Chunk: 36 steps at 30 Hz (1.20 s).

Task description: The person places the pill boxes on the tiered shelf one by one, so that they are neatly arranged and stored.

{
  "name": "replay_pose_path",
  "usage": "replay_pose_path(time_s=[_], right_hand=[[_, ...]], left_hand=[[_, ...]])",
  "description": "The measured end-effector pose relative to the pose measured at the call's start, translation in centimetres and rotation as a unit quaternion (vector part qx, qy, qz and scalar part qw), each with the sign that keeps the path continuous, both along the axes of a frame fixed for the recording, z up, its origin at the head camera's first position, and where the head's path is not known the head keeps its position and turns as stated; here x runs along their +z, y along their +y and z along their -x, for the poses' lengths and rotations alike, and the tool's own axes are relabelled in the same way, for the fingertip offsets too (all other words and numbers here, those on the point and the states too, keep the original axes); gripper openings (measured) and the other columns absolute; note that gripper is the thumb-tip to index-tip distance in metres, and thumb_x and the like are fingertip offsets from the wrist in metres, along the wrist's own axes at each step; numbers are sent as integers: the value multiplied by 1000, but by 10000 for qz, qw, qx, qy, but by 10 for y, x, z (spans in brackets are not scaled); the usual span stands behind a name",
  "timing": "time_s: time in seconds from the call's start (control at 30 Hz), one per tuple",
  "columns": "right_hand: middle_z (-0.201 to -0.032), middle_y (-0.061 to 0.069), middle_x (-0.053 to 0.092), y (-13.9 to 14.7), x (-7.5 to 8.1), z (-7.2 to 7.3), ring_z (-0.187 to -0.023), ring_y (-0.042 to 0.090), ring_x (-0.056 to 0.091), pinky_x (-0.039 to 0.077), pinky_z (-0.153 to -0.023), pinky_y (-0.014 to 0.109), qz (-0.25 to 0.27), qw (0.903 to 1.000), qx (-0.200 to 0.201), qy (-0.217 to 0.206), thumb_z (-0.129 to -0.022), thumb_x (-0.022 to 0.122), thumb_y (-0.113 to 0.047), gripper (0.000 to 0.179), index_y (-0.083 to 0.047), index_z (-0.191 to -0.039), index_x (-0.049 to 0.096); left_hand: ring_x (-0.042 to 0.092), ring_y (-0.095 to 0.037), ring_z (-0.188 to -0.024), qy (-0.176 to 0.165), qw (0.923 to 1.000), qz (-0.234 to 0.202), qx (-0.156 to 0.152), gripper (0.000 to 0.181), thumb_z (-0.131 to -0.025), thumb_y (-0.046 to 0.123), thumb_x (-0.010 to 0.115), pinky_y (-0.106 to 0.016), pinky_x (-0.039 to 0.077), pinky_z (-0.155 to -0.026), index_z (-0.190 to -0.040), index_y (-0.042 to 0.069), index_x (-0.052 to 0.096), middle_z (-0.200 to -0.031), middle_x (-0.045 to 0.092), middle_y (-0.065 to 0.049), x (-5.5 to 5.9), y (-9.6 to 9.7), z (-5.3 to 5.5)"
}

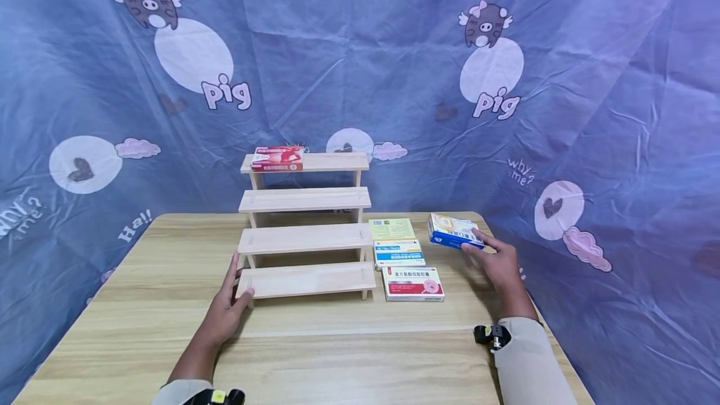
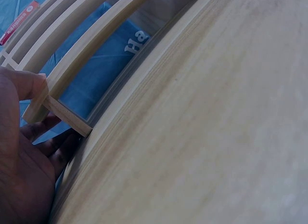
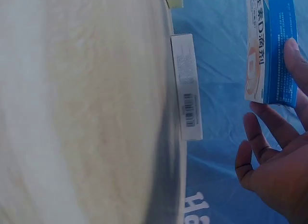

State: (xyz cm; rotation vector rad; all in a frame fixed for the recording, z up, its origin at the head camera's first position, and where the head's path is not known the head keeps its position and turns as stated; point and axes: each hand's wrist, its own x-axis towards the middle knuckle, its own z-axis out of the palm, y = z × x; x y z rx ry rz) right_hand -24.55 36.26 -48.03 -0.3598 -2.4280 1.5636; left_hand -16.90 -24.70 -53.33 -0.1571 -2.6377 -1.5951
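My left hand [image 1: 225, 312] grips the left end of the lowest step of a wooden four-step display rack [image 1: 306, 281]. In the left wrist view the thumb [image 2: 32, 83] lies on the step's edge, with the other fingers below and behind it. My right hand [image 1: 497, 262] holds a blue and white medicine box [image 1: 454, 231] by its right end. The right wrist view shows this box [image 3: 272, 50] raised off the table, pinched between thumb and fingers. A red and white medicine box [image 1: 277, 159] lies on the left part of the top step.
Right of the rack, several medicine boxes lie in a column: a yellow-green one [image 1: 390, 229], a blue-striped white one [image 1: 399, 254] and a red and white one [image 1: 413, 284]. The wooden table [image 1: 337, 361] ends at a blue patterned cloth [image 1: 349, 67] behind.
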Motion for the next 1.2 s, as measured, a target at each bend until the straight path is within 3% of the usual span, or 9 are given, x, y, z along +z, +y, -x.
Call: replay_pose_path(time_s=[0.13, 0.23, 0.3, 0.37, 0.5, 0.8, 0.93, 1.07, 1.2], right_hand=[[-168, 17, 49, -6, 8, -2, -160, 36, 39, 31, -131, 57, 86, 9999, 9, 116, -92, 91, -27, 69, -13, -153, 63], [-168, 15, 50, -11, 14, -5, -160, 33, 40, 37, -126, 49, 7, 9999, -21, 117, -94, 90, -30, 68, -15, -154, 63], [-167, 16, 51, -16, 19, -6, -155, 31, 44, 43, -115, 38, -35, 9999, -54, 95, -94, 90, -33, 68, -16, -154, 63], [-167, 16, 51, -21, 24, -7, -149, 27, 47, 42, -102, 27, -60, 9999, -101, 82, -93, 90, -36, 68, -18, -154, 64], [-166, 16, 53, -31, 32, -8, -136, 23, 49, 39, -89, 20, 5, 9997, -186, 152, -92, 91, -36, 68, -19, -152, 65], [-156, 17, 64, -54, 43, -15, -117, 18, 54, 43, -74, 17, -43, 9983, -307, 485, -92, 92, -28, 62, -15, -148, 69], [-154, 19, 66, -65, 47, -14, -116, 18, 60, 46, -76, 12, -4, 9985, -124, 538, -93, 91, -27, 62, -15, -149, 69], [-158, 18, 63, -75, 52, -12, -123, 24, 63, 48, -79, 7, 124, 9985, -13, 524, -94, 89, -28, 63, -17, -151, 67], [-164, 15, 57, -82, 57, -10, -137, 30, 61, 47, -83, 3, 319, 9983, 1, 496, -95, 89, -29, 65, -19, -154, 64]], left_hand=[[44, -60, -152, -17, 10000, 8, 20, 90, -115, 20, 57, -8, 38, -99, -177, 26, -9, -172, 27, -36, 0, 0, -2], [45, -58, -151, 2, 10000, 11, 41, 90, -115, 20, 57, -9, 39, -100, -177, 28, -8, -172, 28, -35, 0, 0, -2], [45, -58, -152, -6, 10000, 19, 46, 90, -115, 20, 57, -10, 39, -101, -177, 30, -9, -172, 28, -35, -1, 0, -2], [45, -58, -152, -9, 10000, 40, 64, 91, -115, 20, 57, -12, 41, -103, -177, 30, -8, -172, 28, -34, -1, -1, -2], [46, -59, -151, -26, 9999, 91, 61, 91, -115, 20, 57, -18, 44, -106, -177, 27, -9, -172, 28, -35, -2, -2, -1], [40, -59, -154, 141, 9999, 10, 29, 88, -116, 21, 55, -3, 33, -99, -177, 28, -7, -172, 27, -37, -5, 1, -1], [42, -58, -153, 123, 9999, 24, 65, 87, -116, 23, 55, -7, 35, -102, -177, 32, -7, -173, 26, -37, -5, 2, 0], [44, -60, -151, 69, 9999, 90, 79, 89, -116, 21, 56, -26, 48, -110, -177, 30, -8, -173, 26, -37, -3, 0, -1], [43, -61, -152, 147, 9999, 42, 31, 90, -115, 19, 57, -15, 44, -106, -177, 25, -8, -172, 27, -38, -4, 0, 0]])
